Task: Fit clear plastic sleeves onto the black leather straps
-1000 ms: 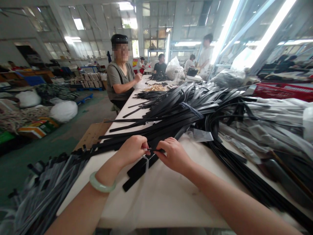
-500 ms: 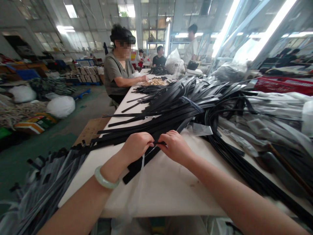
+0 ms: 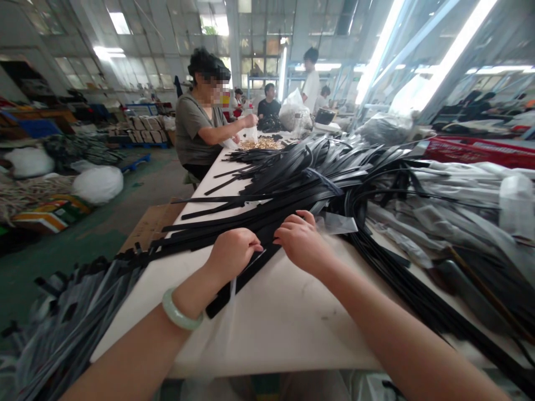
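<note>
My left hand (image 3: 235,252), below a pale green bangle, is closed in a pinch on a clear plastic sleeve (image 3: 231,303) that hangs down toward the table's front edge. My right hand (image 3: 301,240) is just to its right, a small gap between them, its fingers curled over the black straps; what it holds, if anything, is hidden. Beneath and beyond both hands many black straps (image 3: 276,203) lie fanned across the white table (image 3: 288,323). One strap end (image 3: 217,303) sticks out toward me under my left hand.
A person in a grey shirt (image 3: 190,125) sits at the table's left side by a gold-coloured pile (image 3: 261,143). Sleeved straps (image 3: 79,312) lie at the lower left. Clear plastic sleeves (image 3: 460,223) cover the right side.
My hands have moved slightly apart; the dark piece that showed between their fingertips is no longer visible. The seated person's hand has risen. The view has shifted slightly.
</note>
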The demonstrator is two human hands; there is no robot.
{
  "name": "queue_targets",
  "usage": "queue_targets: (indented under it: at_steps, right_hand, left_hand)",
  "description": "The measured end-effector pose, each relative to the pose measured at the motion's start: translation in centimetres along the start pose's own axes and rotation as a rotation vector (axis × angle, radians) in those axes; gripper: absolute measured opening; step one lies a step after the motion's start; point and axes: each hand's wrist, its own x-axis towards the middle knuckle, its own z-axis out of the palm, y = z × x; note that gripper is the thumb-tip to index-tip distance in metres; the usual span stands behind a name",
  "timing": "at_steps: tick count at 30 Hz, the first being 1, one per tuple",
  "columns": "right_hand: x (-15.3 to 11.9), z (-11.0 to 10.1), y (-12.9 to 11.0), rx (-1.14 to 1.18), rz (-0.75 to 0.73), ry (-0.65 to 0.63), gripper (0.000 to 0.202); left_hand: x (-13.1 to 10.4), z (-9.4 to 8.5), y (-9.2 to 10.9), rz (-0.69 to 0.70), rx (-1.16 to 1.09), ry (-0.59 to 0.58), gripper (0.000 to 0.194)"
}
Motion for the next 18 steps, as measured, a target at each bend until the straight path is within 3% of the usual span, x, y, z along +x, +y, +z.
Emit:
queue_targets:
  at_steps: [4,10,12,15,18]
  right_hand:
    - [-0.2,0.5,-2.0,-0.006,-0.034,-0.004,0.022]
    - [-0.2,0.7,-2.1,0.021,-0.107,-0.059,0.017]
    - [-0.2,0.5,-2.0,0.041,-0.087,-0.048,0.016]
    - [-0.1,0.2,-1.9,0.067,-0.058,-0.024,0.016]
    - [-0.2,0.1,-1.8,0.071,-0.058,-0.021,0.017]
  left_hand:
    - [-0.1,0.4,0.7,-0.035,-0.064,0.027,0.013]
    - [-0.4,0.1,1.3,-0.053,-0.164,-0.03,0.014]
    - [-0.6,-0.6,1.0,-0.09,-0.24,-0.115,0.013]
    - [-0.8,-1.9,0.4,-0.119,-0.286,-0.278,0.033]
    - [-1.2,-2.6,0.3,-0.197,-0.364,-0.465,0.017]
